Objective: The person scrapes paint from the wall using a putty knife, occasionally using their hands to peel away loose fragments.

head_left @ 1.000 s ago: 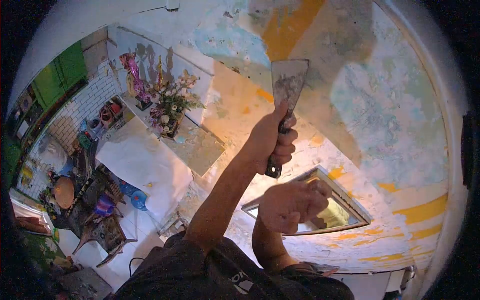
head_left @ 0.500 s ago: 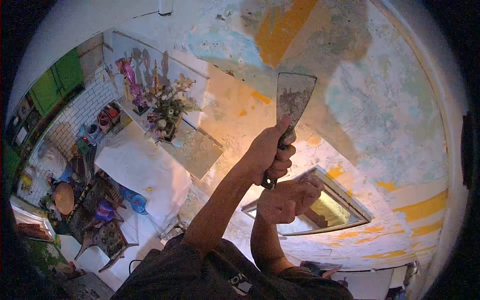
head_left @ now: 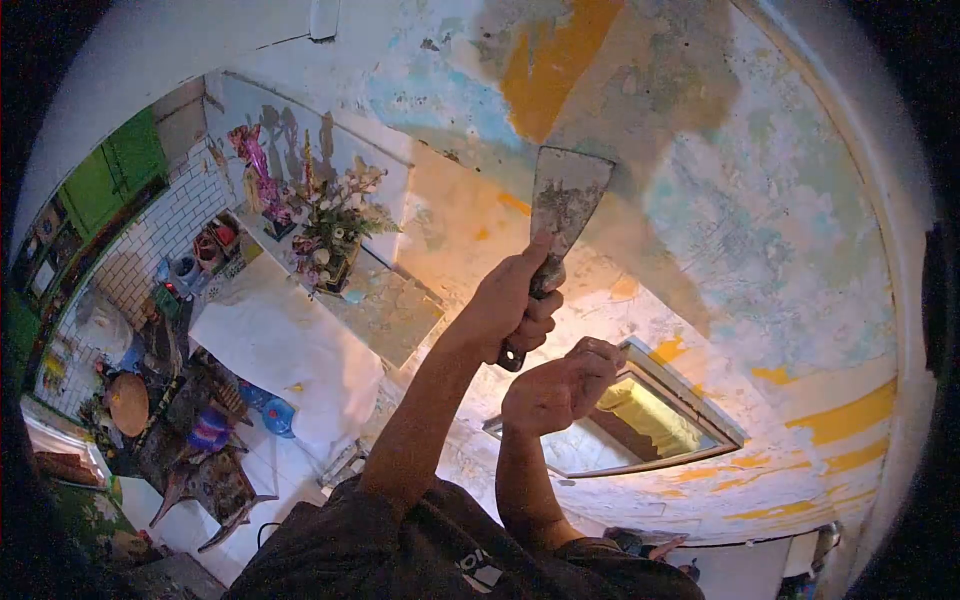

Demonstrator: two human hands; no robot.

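**Left hand gripping a scraper before a patchy, peeling wall**

Head view: in the middle of the frame, the left hand [head_left: 515,300] is closed around the dark handle of a scraper [head_left: 570,200], thumb laid toward the base of its smudged metal blade. The blade points up, in front of a wall [head_left: 770,200] mottled in blue, grey, cream and orange; whether it touches the wall cannot be told. Just below and to the right, the right hand [head_left: 560,390] is curled with fingers folded in; whether it holds anything cannot be told. Behind it, right of centre, is a framed panel [head_left: 690,392] with something yellow showing in it.

At upper left, a dark planter [head_left: 343,272] holds pale flowers [head_left: 345,205] with green leaves. Further left are red containers [head_left: 217,240], contents too small to make out. White lettering [head_left: 482,575] on the dark shirt [head_left: 400,550], bottom centre, is partly hidden and unreadable.
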